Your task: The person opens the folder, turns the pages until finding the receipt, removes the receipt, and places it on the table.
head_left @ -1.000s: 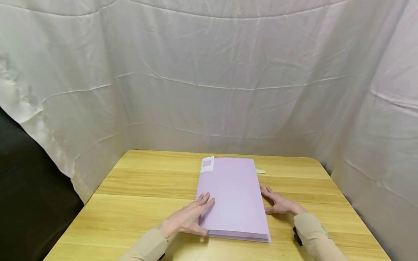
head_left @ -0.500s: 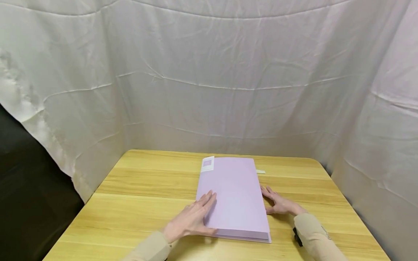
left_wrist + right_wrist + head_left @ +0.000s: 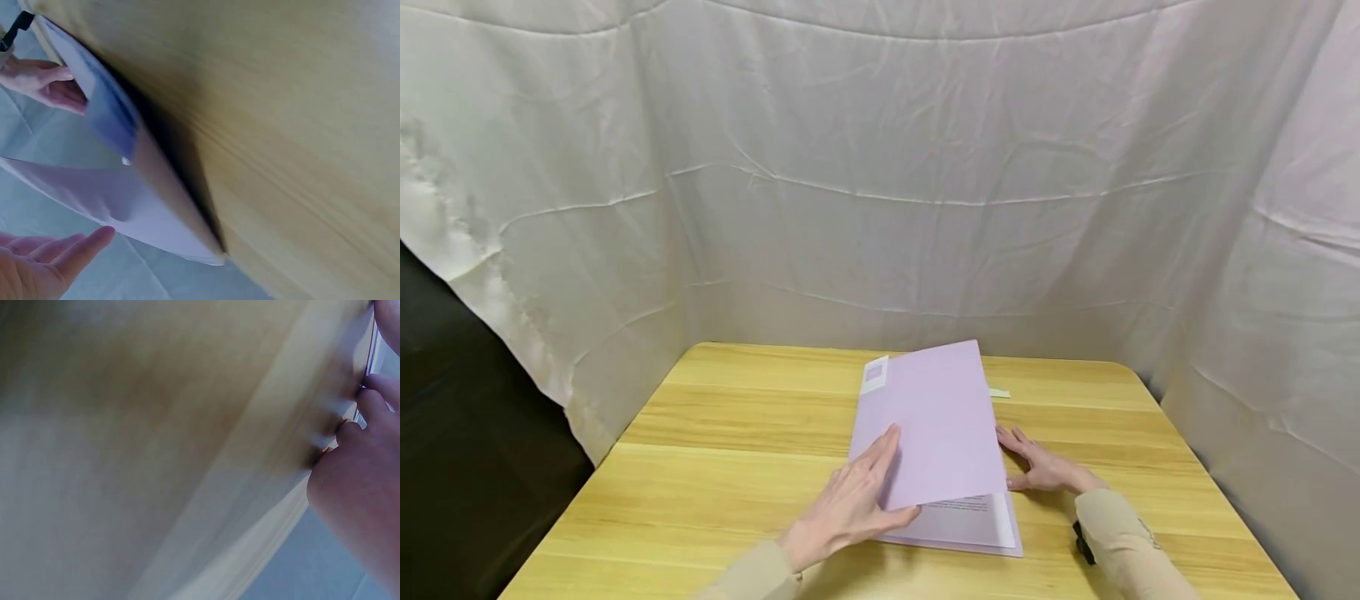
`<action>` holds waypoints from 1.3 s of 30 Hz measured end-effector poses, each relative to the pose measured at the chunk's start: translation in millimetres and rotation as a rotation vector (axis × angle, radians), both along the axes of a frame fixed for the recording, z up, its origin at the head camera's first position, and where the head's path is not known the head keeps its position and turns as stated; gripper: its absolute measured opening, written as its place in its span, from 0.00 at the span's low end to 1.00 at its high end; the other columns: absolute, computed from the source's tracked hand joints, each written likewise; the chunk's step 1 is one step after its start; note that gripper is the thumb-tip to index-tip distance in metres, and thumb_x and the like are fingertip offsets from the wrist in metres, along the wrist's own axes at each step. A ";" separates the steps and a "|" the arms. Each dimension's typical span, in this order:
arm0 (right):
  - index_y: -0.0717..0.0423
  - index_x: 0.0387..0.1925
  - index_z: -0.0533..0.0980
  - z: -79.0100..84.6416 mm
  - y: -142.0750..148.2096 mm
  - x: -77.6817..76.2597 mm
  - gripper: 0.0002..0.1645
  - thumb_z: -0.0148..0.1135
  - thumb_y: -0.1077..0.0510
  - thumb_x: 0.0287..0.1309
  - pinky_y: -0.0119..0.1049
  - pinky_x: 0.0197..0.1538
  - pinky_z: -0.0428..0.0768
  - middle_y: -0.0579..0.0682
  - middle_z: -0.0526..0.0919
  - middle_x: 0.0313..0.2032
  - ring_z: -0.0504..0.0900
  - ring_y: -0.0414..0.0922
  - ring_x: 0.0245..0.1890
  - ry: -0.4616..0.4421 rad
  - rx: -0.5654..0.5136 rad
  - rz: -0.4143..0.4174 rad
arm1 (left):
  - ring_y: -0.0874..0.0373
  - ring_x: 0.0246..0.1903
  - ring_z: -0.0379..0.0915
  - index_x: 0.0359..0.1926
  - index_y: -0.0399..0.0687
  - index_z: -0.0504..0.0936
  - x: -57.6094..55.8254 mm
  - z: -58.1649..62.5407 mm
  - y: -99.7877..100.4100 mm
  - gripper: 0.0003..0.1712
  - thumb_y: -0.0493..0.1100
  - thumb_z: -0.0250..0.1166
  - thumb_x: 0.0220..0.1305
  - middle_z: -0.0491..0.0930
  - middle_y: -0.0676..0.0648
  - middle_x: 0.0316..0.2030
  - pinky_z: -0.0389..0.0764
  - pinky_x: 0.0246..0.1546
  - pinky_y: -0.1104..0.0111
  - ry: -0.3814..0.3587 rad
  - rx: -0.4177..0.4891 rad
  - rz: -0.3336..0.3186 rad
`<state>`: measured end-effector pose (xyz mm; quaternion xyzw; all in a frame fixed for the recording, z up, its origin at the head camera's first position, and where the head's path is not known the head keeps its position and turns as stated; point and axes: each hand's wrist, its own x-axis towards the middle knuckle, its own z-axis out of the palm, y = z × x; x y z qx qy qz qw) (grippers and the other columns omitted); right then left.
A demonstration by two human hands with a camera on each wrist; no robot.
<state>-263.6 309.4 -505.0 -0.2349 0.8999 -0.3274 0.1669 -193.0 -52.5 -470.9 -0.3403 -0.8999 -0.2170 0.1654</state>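
A light purple folder (image 3: pixel 932 425) with a white label (image 3: pixel 874 375) at its top left lies on the wooden table. Its front cover is tilted up at the near and right side, and a printed page (image 3: pixel 962 525) shows below it. My left hand (image 3: pixel 850 500), fingers straight, is against the cover's left part in the head view; in the left wrist view its fingertips (image 3: pixel 103 234) are at the raised cover (image 3: pixel 150 212). At the folder's right edge my right hand (image 3: pixel 1041 467) rests on the table with fingers spread loosely.
A pale strip (image 3: pixel 998 393) sticks out past the folder's far right edge. Grey-white curtains (image 3: pixel 925 167) surround the wooden table (image 3: pixel 737 433) at the back and sides. Something black (image 3: pixel 467 433) stands at the left.
The folder's front cover has risen from lying flat, which uncovers the printed page. My left hand has moved slightly right and up with it. My right hand stays in place.
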 end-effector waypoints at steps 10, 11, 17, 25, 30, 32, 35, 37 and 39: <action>0.72 0.75 0.50 -1.7 -1.2 -0.4 0.58 0.73 0.50 0.57 0.83 0.66 0.44 0.82 0.40 0.73 0.40 0.81 0.73 0.002 0.047 -0.024 | 0.42 0.67 0.71 0.74 0.31 0.60 4.8 17.0 2.8 0.58 0.58 0.75 0.53 0.67 0.34 0.71 0.82 0.58 0.56 0.087 0.141 -0.010; 0.72 0.75 0.50 -1.6 -1.4 -0.3 0.58 0.73 0.50 0.57 0.83 0.65 0.44 0.82 0.40 0.73 0.39 0.81 0.73 0.000 0.046 -0.025 | 0.43 0.67 0.72 0.74 0.31 0.60 4.9 18.6 2.4 0.57 0.57 0.75 0.52 0.67 0.34 0.71 0.83 0.58 0.57 0.101 0.154 -0.011; 0.71 0.76 0.49 -1.0 -2.3 0.4 0.58 0.73 0.51 0.57 0.83 0.66 0.43 0.82 0.38 0.73 0.39 0.81 0.73 -0.021 0.046 -0.037 | 0.41 0.63 0.75 0.75 0.32 0.59 5.4 32.3 0.0 0.56 0.53 0.75 0.53 0.67 0.34 0.72 0.83 0.58 0.56 0.125 0.249 -0.021; 0.70 0.76 0.49 -1.4 -2.5 1.9 0.59 0.73 0.50 0.57 0.83 0.67 0.42 0.81 0.38 0.74 0.38 0.80 0.73 -0.028 0.044 -0.042 | 0.39 0.62 0.76 0.76 0.34 0.57 4.7 54.1 -5.0 0.54 0.47 0.74 0.55 0.68 0.34 0.71 0.81 0.59 0.52 0.103 0.389 -0.049; 0.70 0.76 0.49 -1.0 -2.6 2.2 0.59 0.73 0.50 0.57 0.82 0.67 0.42 0.79 0.39 0.74 0.38 0.79 0.74 -0.021 0.049 -0.042 | 0.37 0.66 0.72 0.77 0.37 0.56 4.3 65.0 -10.4 0.52 0.44 0.73 0.56 0.65 0.34 0.72 0.78 0.62 0.48 0.067 0.486 -0.061; 0.70 0.76 0.49 -0.6 -2.5 2.2 0.59 0.73 0.50 0.57 0.82 0.67 0.42 0.79 0.40 0.74 0.38 0.79 0.74 -0.020 0.049 -0.042 | 0.38 0.67 0.71 0.77 0.38 0.57 3.5 68.5 -12.7 0.51 0.43 0.72 0.56 0.64 0.36 0.73 0.78 0.62 0.47 0.064 0.523 -0.068; 0.70 0.76 0.49 0.0 -2.5 2.4 0.59 0.73 0.50 0.57 0.82 0.67 0.42 0.79 0.39 0.74 0.38 0.79 0.74 -0.021 0.046 -0.042 | 0.40 0.68 0.69 0.77 0.40 0.57 2.2 72.9 -15.7 0.50 0.41 0.71 0.57 0.64 0.38 0.74 0.78 0.62 0.47 0.070 0.566 -0.077; 0.70 0.76 0.49 0.3 -2.3 2.7 0.59 0.73 0.50 0.56 0.82 0.67 0.42 0.80 0.39 0.74 0.38 0.79 0.74 -0.025 0.046 -0.044 | 0.39 0.68 0.69 0.76 0.39 0.59 1.4 75.3 -17.8 0.48 0.40 0.71 0.57 0.66 0.37 0.73 0.80 0.60 0.46 0.091 0.589 -0.080; 0.69 0.76 0.49 0.4 -2.2 2.9 0.59 0.73 0.50 0.56 0.82 0.67 0.41 0.80 0.39 0.74 0.37 0.79 0.74 -0.026 0.047 -0.045 | 0.38 0.69 0.68 0.75 0.38 0.61 0.9 77.0 -20.1 0.47 0.39 0.70 0.57 0.66 0.37 0.72 0.80 0.60 0.45 0.098 0.612 -0.081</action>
